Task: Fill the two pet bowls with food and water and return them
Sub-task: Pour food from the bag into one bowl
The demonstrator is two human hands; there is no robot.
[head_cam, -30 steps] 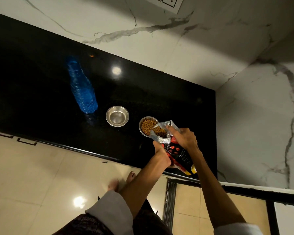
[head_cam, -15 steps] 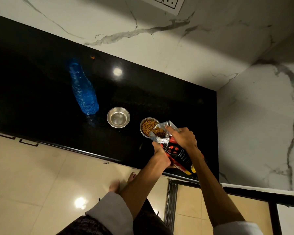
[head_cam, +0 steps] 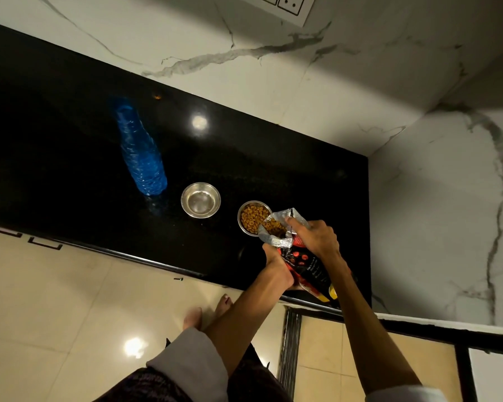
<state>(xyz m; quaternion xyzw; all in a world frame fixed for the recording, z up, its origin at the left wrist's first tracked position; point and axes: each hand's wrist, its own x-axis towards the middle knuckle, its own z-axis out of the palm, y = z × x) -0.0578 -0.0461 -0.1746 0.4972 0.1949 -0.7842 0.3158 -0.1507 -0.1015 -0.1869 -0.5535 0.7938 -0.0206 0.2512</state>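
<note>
Two small steel bowls stand on the black counter (head_cam: 70,146). The right bowl (head_cam: 251,217) holds brown kibble. The left bowl (head_cam: 200,199) has no food in it. A red and black food bag (head_cam: 304,265) is tilted over the right bowl, its silver mouth open and showing kibble at the rim. My right hand (head_cam: 314,237) grips the bag near its mouth from above. My left hand (head_cam: 276,266) holds the bag lower down on its left side. A blue plastic water bottle (head_cam: 140,152) stands left of the bowls.
White marble walls close the counter at the back and right, with a switch plate (head_cam: 285,4) high on the back wall. The counter's front edge runs above a beige tiled floor (head_cam: 55,300), where my bare feet (head_cam: 206,311) stand.
The bag stays tilted over the right bowl in both hands. The view has shifted slightly; nothing else has moved.
</note>
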